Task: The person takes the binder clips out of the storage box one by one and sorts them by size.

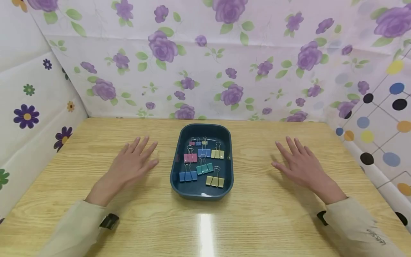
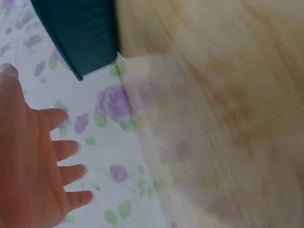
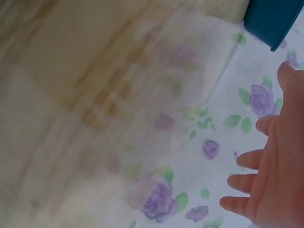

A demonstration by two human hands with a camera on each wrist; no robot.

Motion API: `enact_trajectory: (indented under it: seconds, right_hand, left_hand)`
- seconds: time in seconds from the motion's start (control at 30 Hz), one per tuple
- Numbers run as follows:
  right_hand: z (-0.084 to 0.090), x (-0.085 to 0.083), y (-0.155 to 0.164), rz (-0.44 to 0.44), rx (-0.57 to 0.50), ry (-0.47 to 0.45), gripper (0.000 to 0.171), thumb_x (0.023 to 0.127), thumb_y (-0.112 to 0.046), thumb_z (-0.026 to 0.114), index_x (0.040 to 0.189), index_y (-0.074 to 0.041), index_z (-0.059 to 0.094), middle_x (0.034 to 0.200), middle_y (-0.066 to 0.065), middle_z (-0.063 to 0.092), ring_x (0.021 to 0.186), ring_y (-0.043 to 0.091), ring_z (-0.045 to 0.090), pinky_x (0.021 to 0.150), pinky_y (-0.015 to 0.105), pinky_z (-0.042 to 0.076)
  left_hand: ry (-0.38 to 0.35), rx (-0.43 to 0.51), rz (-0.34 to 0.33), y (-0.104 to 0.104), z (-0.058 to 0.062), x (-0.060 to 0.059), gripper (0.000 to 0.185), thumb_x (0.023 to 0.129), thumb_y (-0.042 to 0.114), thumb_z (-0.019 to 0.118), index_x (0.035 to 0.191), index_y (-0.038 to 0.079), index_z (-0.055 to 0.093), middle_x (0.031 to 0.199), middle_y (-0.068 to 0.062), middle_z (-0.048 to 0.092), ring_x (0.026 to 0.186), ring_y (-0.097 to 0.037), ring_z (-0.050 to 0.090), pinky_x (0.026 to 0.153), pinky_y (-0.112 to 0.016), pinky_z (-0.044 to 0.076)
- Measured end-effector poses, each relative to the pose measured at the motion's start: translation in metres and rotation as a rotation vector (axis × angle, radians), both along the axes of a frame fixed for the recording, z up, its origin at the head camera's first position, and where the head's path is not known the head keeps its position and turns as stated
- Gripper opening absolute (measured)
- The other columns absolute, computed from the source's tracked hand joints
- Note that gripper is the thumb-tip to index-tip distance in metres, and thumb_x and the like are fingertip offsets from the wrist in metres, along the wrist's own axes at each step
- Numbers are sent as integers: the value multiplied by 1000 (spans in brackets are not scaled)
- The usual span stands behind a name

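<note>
Between the two hands stands a dark teal tray (image 1: 202, 196) with several binder clips in it. Nearest its front are a blue binder clip (image 1: 188, 176), a yellow one (image 1: 215, 181) and a green one (image 1: 204, 169). Behind these lie a pink clip (image 1: 190, 158), a blue one, a yellow one (image 1: 217, 154) and a row of small clips at the back. My left hand (image 1: 130, 164) is to the left of the tray, palm down with fingers spread, holding nothing. On the right, my right hand (image 1: 300, 166) is likewise spread and apart from the tray.
The wooden table (image 1: 257, 221) extends around the tray. A flowered cloth (image 1: 250, 64) hangs along its back edge, with patterned sheets at the left (image 1: 35, 117) and right (image 1: 382, 132). Both wrists carry a dark strapped device under beige sleeves.
</note>
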State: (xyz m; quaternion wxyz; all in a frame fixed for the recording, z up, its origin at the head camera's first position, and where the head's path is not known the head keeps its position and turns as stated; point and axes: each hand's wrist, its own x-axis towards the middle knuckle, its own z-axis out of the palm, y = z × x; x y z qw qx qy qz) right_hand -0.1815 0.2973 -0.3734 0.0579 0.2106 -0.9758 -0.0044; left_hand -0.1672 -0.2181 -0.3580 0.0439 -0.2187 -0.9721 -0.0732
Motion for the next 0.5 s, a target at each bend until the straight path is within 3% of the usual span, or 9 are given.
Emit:
enact_trajectory:
  seconds: [0.13,0.3,0.4,0.5]
  right_hand:
    - [0,0,0,8,-20,-37,71,100,-50,43,151,-2,28,151,33,19,135,52,22,104,65,23]
    - [1,1,-7,16,-128,-102,70,101,-43,46,151,1,25,150,33,21,134,52,25,101,64,29]
    - [4,2,-16,13,-221,-167,70,101,-43,48,151,1,24,150,32,22,132,53,28,96,66,33]
    - [6,4,-23,24,-307,-222,69,101,-41,49,150,1,26,150,31,25,128,53,33,93,66,37]
  left_hand:
    - [-115,133,22,13,1,0,63,105,47,28,151,4,30,153,-24,24,138,-46,22,108,-60,20]
    - [-222,423,55,32,-1,-6,61,106,43,22,146,-2,38,147,-23,38,135,-43,32,109,-55,25]
    - [-275,572,74,43,-3,-11,57,107,38,28,141,-5,43,141,-23,46,131,-40,39,107,-53,30]
    - [-375,696,123,56,-4,-17,53,105,35,40,140,-4,44,136,-23,50,122,-37,51,100,-50,41]
